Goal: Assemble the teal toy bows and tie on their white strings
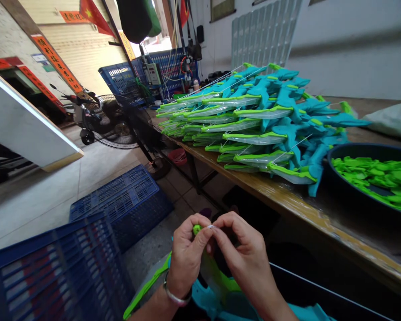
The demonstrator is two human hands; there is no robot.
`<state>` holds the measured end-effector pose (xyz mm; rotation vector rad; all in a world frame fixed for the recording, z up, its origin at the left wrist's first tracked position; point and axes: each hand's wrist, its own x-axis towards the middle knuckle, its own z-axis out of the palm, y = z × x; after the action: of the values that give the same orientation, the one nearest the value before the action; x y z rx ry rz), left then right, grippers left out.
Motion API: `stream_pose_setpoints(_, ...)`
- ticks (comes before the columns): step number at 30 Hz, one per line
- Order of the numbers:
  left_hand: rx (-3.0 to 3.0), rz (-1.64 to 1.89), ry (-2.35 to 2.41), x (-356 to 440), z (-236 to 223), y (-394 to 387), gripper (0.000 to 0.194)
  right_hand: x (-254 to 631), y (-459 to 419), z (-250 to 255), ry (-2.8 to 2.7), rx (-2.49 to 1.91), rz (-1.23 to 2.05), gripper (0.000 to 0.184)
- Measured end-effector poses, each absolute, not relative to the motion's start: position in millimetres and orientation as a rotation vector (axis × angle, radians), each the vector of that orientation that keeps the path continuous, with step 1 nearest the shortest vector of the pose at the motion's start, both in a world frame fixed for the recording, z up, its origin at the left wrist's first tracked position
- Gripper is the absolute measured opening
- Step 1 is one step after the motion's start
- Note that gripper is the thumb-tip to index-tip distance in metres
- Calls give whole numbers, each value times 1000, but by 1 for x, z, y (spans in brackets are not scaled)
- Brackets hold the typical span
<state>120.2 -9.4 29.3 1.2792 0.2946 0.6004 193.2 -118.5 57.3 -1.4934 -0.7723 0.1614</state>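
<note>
My left hand point(186, 254) and my right hand point(243, 256) meet low in the view, fingertips pinched together. Between them sits a small green plastic piece point(197, 229) with a tiny white part at the right thumb tip. Under my hands lies a teal and lime-green toy water gun point(217, 290), partly hidden by my wrists. A thin white rod point(324, 290) runs off to the right from below my right hand. A metal bracelet circles my left wrist.
A big stack of teal and green toy guns point(254, 120) covers the wooden workbench point(287, 200). A dark basin of green parts point(381, 178) stands at right. Blue crates point(120, 200) lie on the floor at left, with a fan point(115, 120) and scooter behind.
</note>
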Motion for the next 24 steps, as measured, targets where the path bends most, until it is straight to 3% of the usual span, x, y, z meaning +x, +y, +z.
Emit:
stream_pose_setpoints(13, 1182, 453, 277, 122, 37, -8, 26, 193, -122, 59, -884, -1366, -43, 14)
stream_pose_setpoints(24, 1174, 422, 271, 123, 34, -5, 29, 199, -124, 63, -867, -1409, 119, 8)
